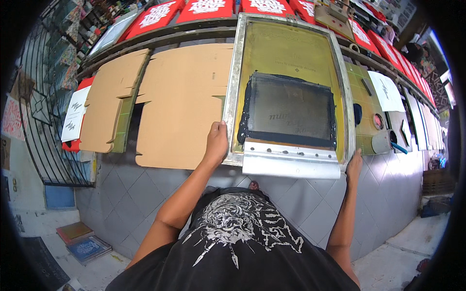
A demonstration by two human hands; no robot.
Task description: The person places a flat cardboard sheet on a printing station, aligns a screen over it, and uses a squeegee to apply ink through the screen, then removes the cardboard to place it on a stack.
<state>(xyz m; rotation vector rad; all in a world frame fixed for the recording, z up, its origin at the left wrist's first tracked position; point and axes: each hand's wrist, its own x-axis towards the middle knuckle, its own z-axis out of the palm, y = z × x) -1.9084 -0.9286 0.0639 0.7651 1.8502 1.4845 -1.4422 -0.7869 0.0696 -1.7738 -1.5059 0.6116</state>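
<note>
A screen printing frame (343,97) with a metal rim and yellow-green mesh is held out in front of me. Dark ink surrounds a grey rectangle in the lower part of its mesh. Across its near end lies a wide metal squeegee (291,167) with a row of dark screws. My left hand (217,141) is closed round the frame's near left side. At the near right corner my right hand (355,165) grips the rim, with its fingers partly hidden. Left of the frame lies a brown cardboard sheet (179,106), partly covered by it.
Another cardboard sheet (114,97) and a white printed sheet (76,114) lie to the left. On the right are a grey cup (382,142), a round tin (378,121) and a white sheet (386,91). Red printed shirts (206,10) line the back. Tiled floor (160,186) shows below.
</note>
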